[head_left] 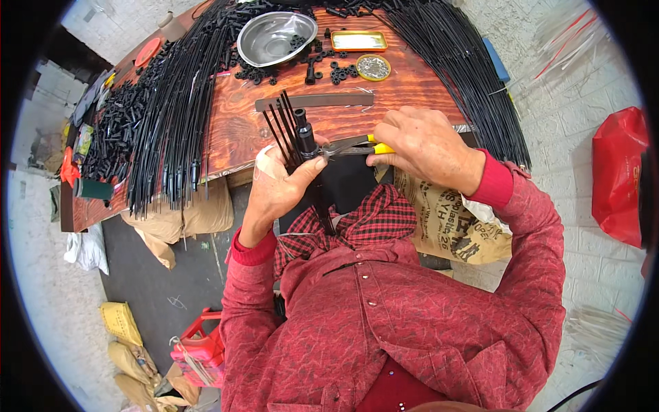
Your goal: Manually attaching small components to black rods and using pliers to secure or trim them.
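The head view looks down at a wooden table (384, 96). The left hand (278, 185) is closed around a bunch of thin black rods (283, 130) with a black tube (304, 137) on them, just over the table's near edge. The right hand (422, 144) grips yellow-handled pliers (353, 145), whose tip touches the tube. Behind sit a silver bowl (274, 36), a flat yellow tin (358, 41) and a round yellow lid (373, 67). A tan paper sack with dark print (446, 226) lies below the right hand. A red bag (621, 175) sits far right.

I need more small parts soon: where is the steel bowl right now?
In the head view the steel bowl sits at the far edge of the wooden table, left of the yellow rectangular tin, with black rods fanned out beside it.
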{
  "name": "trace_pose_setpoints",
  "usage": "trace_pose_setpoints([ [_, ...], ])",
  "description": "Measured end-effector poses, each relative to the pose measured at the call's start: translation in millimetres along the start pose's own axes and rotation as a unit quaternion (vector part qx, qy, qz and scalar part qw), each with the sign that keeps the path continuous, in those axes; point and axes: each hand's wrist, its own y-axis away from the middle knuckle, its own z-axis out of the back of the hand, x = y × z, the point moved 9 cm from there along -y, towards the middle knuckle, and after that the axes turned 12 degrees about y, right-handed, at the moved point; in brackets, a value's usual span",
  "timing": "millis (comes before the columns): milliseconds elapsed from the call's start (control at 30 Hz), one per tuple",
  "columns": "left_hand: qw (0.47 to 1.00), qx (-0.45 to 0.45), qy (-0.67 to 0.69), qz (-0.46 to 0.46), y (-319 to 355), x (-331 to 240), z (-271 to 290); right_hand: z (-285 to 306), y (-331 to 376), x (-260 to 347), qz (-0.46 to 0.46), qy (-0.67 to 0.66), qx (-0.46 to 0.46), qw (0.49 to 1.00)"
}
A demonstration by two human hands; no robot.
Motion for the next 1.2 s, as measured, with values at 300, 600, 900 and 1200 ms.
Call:
trace_pose_setpoints([
  [300,1.000,-0.013,-0.005,-0.002,2.6,6.3,7.2,-35.8,9.8,-5.9,-0.030,-0.082,-0.047,0.995],
  [600,0.998,0.019,0.043,0.041,13.8,-7.1,1.8,-17.6,6.1,4.6,0.004,-0.058,-0.072,0.996],
  [900,0.998,0.012,0.040,0.040,17.4,-14.4,-0.5,-4.1,10.2,9.1,0.019,-0.041,-0.071,0.996],
  [1200,0.996,0.048,0.053,0.049,15.8,-18.1,-11.4,-84.9,54.8,38.9,-0.115,-0.717,0.454,0.516],
])
